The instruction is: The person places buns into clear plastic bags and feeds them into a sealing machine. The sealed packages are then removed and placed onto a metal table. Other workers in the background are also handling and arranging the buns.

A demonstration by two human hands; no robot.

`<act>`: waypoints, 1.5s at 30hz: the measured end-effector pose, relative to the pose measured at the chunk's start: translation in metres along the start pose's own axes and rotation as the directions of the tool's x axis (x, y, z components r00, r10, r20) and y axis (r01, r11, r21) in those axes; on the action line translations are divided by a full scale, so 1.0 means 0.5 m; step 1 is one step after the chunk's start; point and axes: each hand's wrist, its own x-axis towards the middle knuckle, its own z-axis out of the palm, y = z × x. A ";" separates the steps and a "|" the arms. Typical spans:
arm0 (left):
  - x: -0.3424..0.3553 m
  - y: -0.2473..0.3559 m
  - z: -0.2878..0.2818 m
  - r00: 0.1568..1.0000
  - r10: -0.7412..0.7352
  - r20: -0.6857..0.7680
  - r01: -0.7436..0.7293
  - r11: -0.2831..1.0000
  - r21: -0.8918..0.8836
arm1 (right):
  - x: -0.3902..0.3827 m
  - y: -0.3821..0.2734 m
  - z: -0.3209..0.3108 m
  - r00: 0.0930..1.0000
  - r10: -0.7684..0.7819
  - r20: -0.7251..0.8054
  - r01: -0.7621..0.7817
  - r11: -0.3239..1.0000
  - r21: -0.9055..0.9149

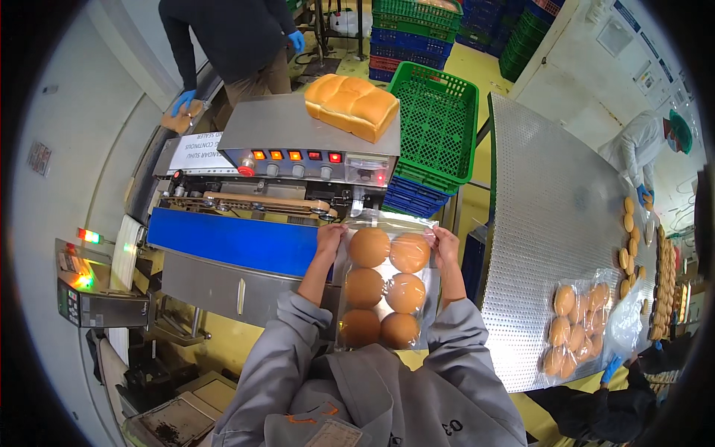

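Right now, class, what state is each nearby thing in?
Bag: filled, top stretched; sealing unclear
Left hand: gripping bag's top left corner
Right hand: gripping bag's top right corner
Buns: six, bagged in three rows
Sealer: several lights lit
Loaf: resting on sealer
Belt: motion unclear
Green crate: stacked on blue crates

Clear bag (385, 289), top edge spread, six round brown buns (365, 288) in two columns
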 end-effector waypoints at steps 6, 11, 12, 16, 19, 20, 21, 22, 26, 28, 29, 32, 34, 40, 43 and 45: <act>0.038 0.010 -0.068 0.999 -0.050 -0.007 0.050 0.995 -0.089 | -0.001 0.008 0.078 0.997 0.009 0.079 -0.006 0.999 -0.033; 0.058 0.011 -0.137 0.999 -0.031 -0.040 0.028 0.997 -0.068 | 0.006 0.028 0.143 0.990 0.046 0.134 -0.045 0.999 -0.010; 0.061 0.010 -0.149 0.998 -0.039 -0.057 0.035 0.997 -0.076 | 0.007 0.034 0.156 0.990 0.053 0.132 -0.052 0.999 -0.011; 0.065 0.020 -0.193 0.993 -0.043 -0.106 0.035 0.996 -0.084 | 0.007 0.057 0.205 0.986 0.067 0.155 -0.065 0.998 -0.017; 0.071 0.030 -0.230 0.991 -0.032 -0.126 0.022 0.997 -0.078 | 0.008 0.080 0.244 0.984 0.076 0.159 -0.077 0.997 -0.002; 0.073 0.032 -0.246 0.991 -0.030 -0.133 0.019 0.997 -0.077 | 0.006 0.087 0.259 0.987 0.082 0.140 -0.083 0.997 0.000; 0.079 0.032 -0.262 0.991 -0.020 -0.133 0.009 0.996 -0.088 | 0.003 0.093 0.273 0.989 0.067 0.130 -0.065 0.998 -0.016; 0.087 0.030 -0.275 0.991 -0.010 -0.130 -0.003 0.995 -0.101 | 0.005 0.105 0.283 0.992 0.049 0.120 -0.046 0.998 -0.033; 0.101 0.027 -0.328 0.991 0.054 -0.122 -0.061 0.996 -0.057 | -0.016 0.151 0.318 0.982 -0.180 -0.050 0.173 0.977 -0.129; 0.088 0.020 -0.357 0.964 0.209 -0.167 -0.220 0.974 -0.052 | -0.043 0.180 0.319 0.900 -0.410 -0.147 0.354 0.885 -0.301; 0.076 0.004 -0.388 0.937 0.276 -0.212 -0.293 0.955 -0.054 | -0.099 0.177 0.337 0.911 -0.395 -0.114 0.338 0.878 -0.338; -0.023 0.014 -0.418 0.965 0.248 -0.080 -0.251 0.968 -0.026 | -0.210 0.266 0.302 0.912 -0.403 -0.079 0.321 0.820 -0.473; -0.085 -0.026 -0.455 0.973 0.225 -0.051 -0.224 0.974 0.021 | -0.305 0.342 0.323 0.954 -0.298 -0.037 0.242 0.835 -0.493; -0.137 -0.079 -0.570 0.958 0.285 0.031 -0.283 0.957 -0.063 | -0.448 0.406 0.458 1.000 -0.014 0.017 0.016 0.985 -0.174; -0.141 -0.034 -0.638 0.986 0.079 0.145 -0.086 0.995 0.043 | -0.455 0.406 0.490 0.984 0.119 0.130 -0.098 0.983 -0.158; -0.138 -0.038 -0.674 0.988 -0.009 0.153 -0.013 0.989 0.145 | -0.452 0.409 0.505 0.951 0.230 0.208 -0.188 0.961 -0.201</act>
